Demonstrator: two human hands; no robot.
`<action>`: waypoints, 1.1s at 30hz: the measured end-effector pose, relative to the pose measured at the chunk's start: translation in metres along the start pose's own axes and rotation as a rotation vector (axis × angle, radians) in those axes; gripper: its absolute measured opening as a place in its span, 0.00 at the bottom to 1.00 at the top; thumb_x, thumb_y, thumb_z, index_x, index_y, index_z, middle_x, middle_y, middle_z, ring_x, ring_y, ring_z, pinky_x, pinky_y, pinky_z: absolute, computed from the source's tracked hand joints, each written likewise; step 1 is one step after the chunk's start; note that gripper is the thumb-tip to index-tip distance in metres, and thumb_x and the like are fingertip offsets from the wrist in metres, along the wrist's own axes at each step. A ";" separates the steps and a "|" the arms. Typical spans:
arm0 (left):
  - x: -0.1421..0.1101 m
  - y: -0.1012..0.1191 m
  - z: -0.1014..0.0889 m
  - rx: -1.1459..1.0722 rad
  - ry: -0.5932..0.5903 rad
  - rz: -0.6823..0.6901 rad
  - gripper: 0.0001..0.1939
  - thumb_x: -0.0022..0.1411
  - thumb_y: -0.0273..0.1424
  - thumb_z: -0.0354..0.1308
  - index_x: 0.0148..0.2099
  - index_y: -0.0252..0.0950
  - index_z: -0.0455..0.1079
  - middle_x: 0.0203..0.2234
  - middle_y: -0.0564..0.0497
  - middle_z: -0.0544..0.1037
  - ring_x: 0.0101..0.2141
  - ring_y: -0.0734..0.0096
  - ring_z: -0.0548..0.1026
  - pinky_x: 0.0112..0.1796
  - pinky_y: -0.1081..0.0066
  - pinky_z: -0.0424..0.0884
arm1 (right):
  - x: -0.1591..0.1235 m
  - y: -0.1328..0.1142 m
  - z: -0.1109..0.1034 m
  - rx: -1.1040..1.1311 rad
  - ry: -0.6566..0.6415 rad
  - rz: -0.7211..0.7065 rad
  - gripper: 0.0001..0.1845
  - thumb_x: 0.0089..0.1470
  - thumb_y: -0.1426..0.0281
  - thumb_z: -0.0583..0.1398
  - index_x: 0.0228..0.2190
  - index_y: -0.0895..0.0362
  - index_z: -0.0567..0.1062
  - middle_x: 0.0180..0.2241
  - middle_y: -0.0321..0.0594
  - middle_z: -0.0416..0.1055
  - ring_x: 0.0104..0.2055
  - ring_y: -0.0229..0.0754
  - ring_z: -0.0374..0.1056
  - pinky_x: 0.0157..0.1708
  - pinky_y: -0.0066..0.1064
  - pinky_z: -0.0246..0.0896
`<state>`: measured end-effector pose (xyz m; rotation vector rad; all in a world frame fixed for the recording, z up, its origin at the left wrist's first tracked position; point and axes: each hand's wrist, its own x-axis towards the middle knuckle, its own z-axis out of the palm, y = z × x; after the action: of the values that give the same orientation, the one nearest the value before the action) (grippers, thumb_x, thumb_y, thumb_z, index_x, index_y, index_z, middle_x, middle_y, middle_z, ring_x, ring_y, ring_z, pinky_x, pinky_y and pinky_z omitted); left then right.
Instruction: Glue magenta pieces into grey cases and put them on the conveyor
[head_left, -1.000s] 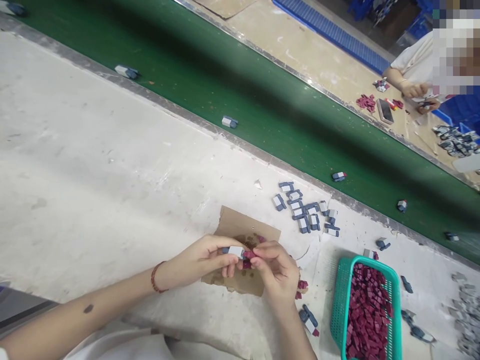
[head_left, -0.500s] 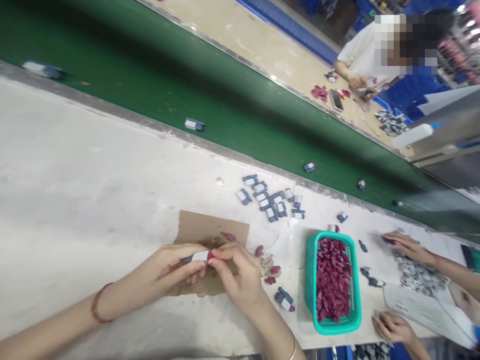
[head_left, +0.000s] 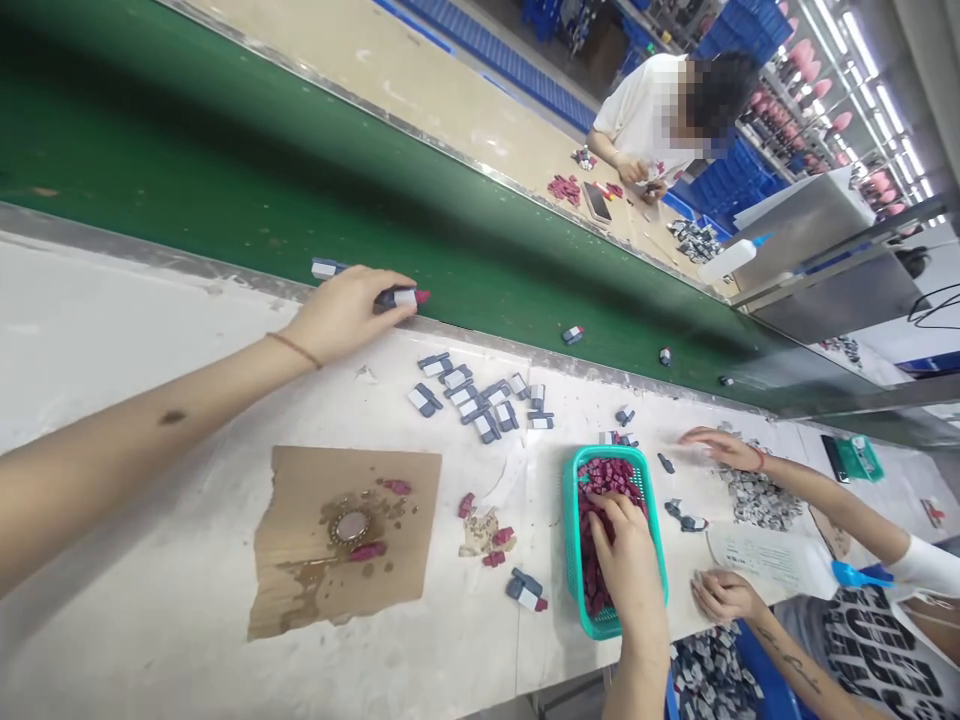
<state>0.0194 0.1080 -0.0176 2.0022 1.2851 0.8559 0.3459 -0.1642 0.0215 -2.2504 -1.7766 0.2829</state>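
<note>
My left hand (head_left: 341,312) reaches over the near edge of the green conveyor belt (head_left: 480,285). Its fingers are closed around a small dark-grey and white plastic part (head_left: 405,298) with a dark-red tip. My right hand (head_left: 630,555) dips into a teal basket (head_left: 571,545) heaped with small dark-red plastic pieces (head_left: 592,585); its fingers are apart and touch the heap, the tips partly hidden. Between my arms lies brown cardboard (head_left: 292,500) with a wet patch, a round disc (head_left: 352,525) and two dark-red pieces (head_left: 367,551).
Several grey-and-white parts (head_left: 469,400) cluster beside the belt. One red-tipped part (head_left: 527,592) lies left of the basket. A co-worker's hands (head_left: 727,597) are at the right, near a grey pile (head_left: 761,495). Another person (head_left: 637,110) sits across the belt.
My hands have parted from above the cardboard. The left carried the joined part forward to the belt; the right moved into the basket. The view has swung rightward.
</note>
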 end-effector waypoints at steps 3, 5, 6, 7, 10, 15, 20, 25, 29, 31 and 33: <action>0.019 -0.013 0.007 0.030 0.004 0.043 0.28 0.62 0.41 0.47 0.55 0.24 0.68 0.49 0.54 0.77 0.58 0.57 0.64 0.50 0.63 0.56 | 0.003 0.000 0.005 0.025 -0.027 0.005 0.12 0.60 0.67 0.53 0.34 0.54 0.77 0.36 0.45 0.74 0.40 0.52 0.68 0.40 0.44 0.63; 0.021 -0.022 0.007 0.041 0.009 0.049 0.30 0.58 0.45 0.49 0.54 0.27 0.70 0.51 0.51 0.76 0.59 0.53 0.62 0.53 0.60 0.54 | 0.004 -0.003 0.006 0.078 -0.018 0.045 0.13 0.59 0.64 0.54 0.31 0.54 0.76 0.34 0.45 0.74 0.39 0.52 0.68 0.40 0.44 0.63; 0.020 -0.028 0.005 0.070 0.018 0.050 0.31 0.57 0.47 0.50 0.54 0.29 0.71 0.52 0.50 0.76 0.60 0.50 0.61 0.55 0.58 0.53 | 0.005 -0.005 0.006 0.121 -0.013 0.080 0.13 0.59 0.63 0.54 0.30 0.54 0.76 0.33 0.45 0.75 0.38 0.52 0.69 0.40 0.43 0.64; 0.018 -0.034 0.001 0.119 0.029 0.049 0.32 0.56 0.49 0.49 0.53 0.31 0.72 0.53 0.48 0.75 0.61 0.48 0.59 0.56 0.56 0.51 | 0.005 -0.006 0.005 0.179 -0.008 0.125 0.13 0.58 0.62 0.55 0.30 0.54 0.76 0.32 0.44 0.75 0.37 0.51 0.70 0.39 0.42 0.64; 0.009 -0.049 -0.013 0.342 0.016 0.019 0.36 0.58 0.51 0.43 0.56 0.29 0.70 0.57 0.38 0.69 0.61 0.41 0.57 0.57 0.51 0.51 | 0.003 -0.010 0.002 0.440 0.058 0.277 0.14 0.55 0.58 0.58 0.34 0.55 0.77 0.34 0.44 0.78 0.37 0.49 0.72 0.37 0.38 0.67; 0.003 -0.048 -0.028 0.463 -0.143 -0.038 0.28 0.63 0.41 0.43 0.55 0.26 0.69 0.52 0.33 0.70 0.53 0.41 0.64 0.52 0.49 0.61 | 0.005 -0.027 0.004 0.817 0.153 0.425 0.20 0.50 0.56 0.64 0.41 0.55 0.79 0.35 0.43 0.80 0.35 0.46 0.74 0.38 0.38 0.70; 0.013 -0.032 -0.015 0.370 -0.100 -0.077 0.23 0.62 0.35 0.47 0.52 0.25 0.69 0.49 0.32 0.70 0.51 0.40 0.65 0.52 0.46 0.60 | 0.019 -0.064 0.019 1.059 0.107 0.368 0.12 0.44 0.61 0.68 0.30 0.56 0.81 0.27 0.40 0.79 0.28 0.44 0.74 0.31 0.35 0.72; 0.021 -0.022 -0.004 0.090 0.009 -0.170 0.14 0.59 0.34 0.51 0.41 0.31 0.72 0.44 0.36 0.73 0.51 0.43 0.67 0.54 0.49 0.59 | 0.026 -0.121 0.051 1.043 -0.100 0.158 0.05 0.46 0.69 0.66 0.29 0.56 0.80 0.27 0.40 0.79 0.29 0.42 0.75 0.29 0.30 0.71; 0.001 -0.013 -0.008 -0.176 0.042 -0.268 0.18 0.64 0.37 0.42 0.39 0.31 0.69 0.33 0.40 0.77 0.37 0.56 0.76 0.41 0.59 0.71 | 0.022 -0.157 0.077 0.868 -0.177 -0.181 0.06 0.51 0.75 0.62 0.31 0.55 0.79 0.32 0.41 0.80 0.34 0.43 0.76 0.36 0.32 0.72; -0.022 -0.006 -0.013 -0.306 0.019 -0.308 0.20 0.65 0.38 0.39 0.39 0.31 0.68 0.29 0.41 0.78 0.30 0.61 0.76 0.33 0.64 0.73 | 0.021 -0.168 0.087 0.798 -0.189 -0.359 0.07 0.54 0.76 0.60 0.31 0.55 0.78 0.33 0.42 0.79 0.38 0.43 0.76 0.40 0.33 0.72; -0.050 0.003 -0.020 -0.434 -0.034 -0.340 0.20 0.64 0.41 0.43 0.37 0.30 0.69 0.27 0.41 0.78 0.27 0.64 0.76 0.29 0.67 0.72 | 0.020 -0.174 0.094 0.752 -0.204 -0.501 0.08 0.56 0.76 0.59 0.32 0.55 0.77 0.33 0.43 0.79 0.38 0.43 0.75 0.41 0.34 0.72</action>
<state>-0.0112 0.0633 -0.0132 1.4071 1.2466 0.8437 0.1616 -0.0987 -0.0120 -1.2592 -1.8343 0.9109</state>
